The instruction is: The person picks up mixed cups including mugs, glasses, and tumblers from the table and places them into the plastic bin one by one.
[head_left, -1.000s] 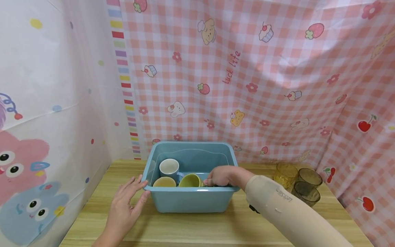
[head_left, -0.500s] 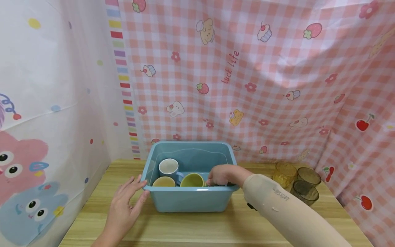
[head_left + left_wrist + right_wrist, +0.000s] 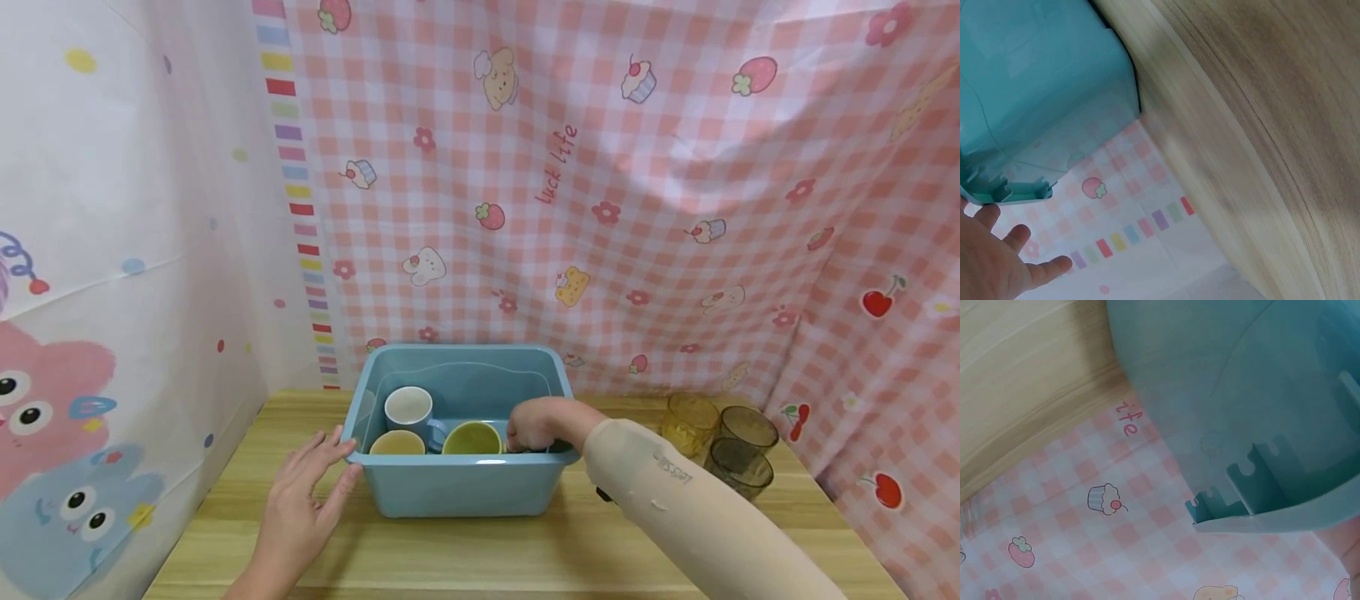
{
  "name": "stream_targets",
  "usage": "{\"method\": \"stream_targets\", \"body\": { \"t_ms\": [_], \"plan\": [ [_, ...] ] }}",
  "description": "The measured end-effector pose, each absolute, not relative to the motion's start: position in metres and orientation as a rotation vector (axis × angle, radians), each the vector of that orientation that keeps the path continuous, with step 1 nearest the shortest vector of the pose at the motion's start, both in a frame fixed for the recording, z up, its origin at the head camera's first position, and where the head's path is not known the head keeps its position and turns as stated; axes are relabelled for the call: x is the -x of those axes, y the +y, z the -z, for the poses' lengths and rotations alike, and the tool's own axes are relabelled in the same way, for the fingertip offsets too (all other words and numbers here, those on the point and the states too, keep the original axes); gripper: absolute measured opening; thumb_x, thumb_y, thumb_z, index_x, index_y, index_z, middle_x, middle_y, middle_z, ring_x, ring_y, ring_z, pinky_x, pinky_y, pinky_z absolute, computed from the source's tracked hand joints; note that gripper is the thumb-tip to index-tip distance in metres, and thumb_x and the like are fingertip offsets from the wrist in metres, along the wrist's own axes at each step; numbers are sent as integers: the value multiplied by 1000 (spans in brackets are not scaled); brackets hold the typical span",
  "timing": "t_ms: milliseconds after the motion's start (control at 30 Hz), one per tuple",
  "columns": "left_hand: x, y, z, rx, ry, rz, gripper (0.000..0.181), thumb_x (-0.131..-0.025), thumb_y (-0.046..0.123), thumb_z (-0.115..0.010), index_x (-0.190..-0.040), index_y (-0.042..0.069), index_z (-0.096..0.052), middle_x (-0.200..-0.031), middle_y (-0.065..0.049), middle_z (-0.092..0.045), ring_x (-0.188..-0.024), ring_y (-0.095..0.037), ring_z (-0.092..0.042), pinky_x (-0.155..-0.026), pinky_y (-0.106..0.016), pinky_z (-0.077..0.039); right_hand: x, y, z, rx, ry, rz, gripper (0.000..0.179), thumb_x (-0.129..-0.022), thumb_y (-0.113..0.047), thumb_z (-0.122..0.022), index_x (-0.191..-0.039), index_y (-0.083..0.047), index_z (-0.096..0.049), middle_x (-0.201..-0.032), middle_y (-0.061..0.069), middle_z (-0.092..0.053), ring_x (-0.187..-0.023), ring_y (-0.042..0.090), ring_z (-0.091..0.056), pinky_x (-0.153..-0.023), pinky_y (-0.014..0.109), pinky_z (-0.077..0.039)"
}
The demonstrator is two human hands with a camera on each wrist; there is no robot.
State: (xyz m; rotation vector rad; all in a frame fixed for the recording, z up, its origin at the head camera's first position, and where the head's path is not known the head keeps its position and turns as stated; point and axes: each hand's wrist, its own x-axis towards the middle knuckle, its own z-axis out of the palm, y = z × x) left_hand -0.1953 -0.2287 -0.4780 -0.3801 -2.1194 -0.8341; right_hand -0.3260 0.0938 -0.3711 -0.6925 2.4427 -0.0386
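A light blue plastic bin (image 3: 468, 487) stands on the wooden table. In it are a pale blue mug with a white inside (image 3: 409, 408), a cup with a cream-yellow inside (image 3: 397, 443) and a yellow-green mug (image 3: 472, 438). My right hand (image 3: 537, 423) reaches over the bin's right side and holds the yellow-green mug by its handle side. The front rim hides its fingertips and the lower part of the mugs. My left hand (image 3: 306, 492) rests its spread fingers against the bin's left front corner. The left wrist view shows those fingers (image 3: 1017, 239) beneath the rim.
To the right of the bin, an amber glass (image 3: 690, 421) and two dark smoky glasses (image 3: 748, 429) stand close together on the table (image 3: 480, 558). A pink checked cloth (image 3: 450, 175) hangs close behind the bin. White patterned cloth (image 3: 165, 208) hangs at the left.
The yellow-green mug has shifted slightly to the right inside the bin, along with my right hand. My left hand keeps its place at the bin's corner.
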Motion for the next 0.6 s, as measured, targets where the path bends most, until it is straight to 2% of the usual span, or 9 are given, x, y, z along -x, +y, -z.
{"method": "stream_targets", "body": {
  "t_ms": [300, 600],
  "plan": [
    [196, -230, 478, 392, -2100, 820, 41, -83, 4, -87, -123, 10, -78, -134, -18, -75, -124, -52, -67, -101, -81, -46, 331, 94, 369, 689, 2382, 75, 43, -111, -22, -57, -69, -16, -56, -68, -3, -43, -68, 14, -44, -67, 29, -38],
    [196, -229, 479, 392, -2102, 815, 42, -84, 5, -87, -124, 12, -78, -136, -17, -75, -125, -51, -68, -101, -80, -47, 336, 95, 375, 751, 2323, 2, 38, -112, -23, -55, -75, -18, -62, -74, -3, -49, -74, 14, -48, -68, 29, -40]
  ]
}}
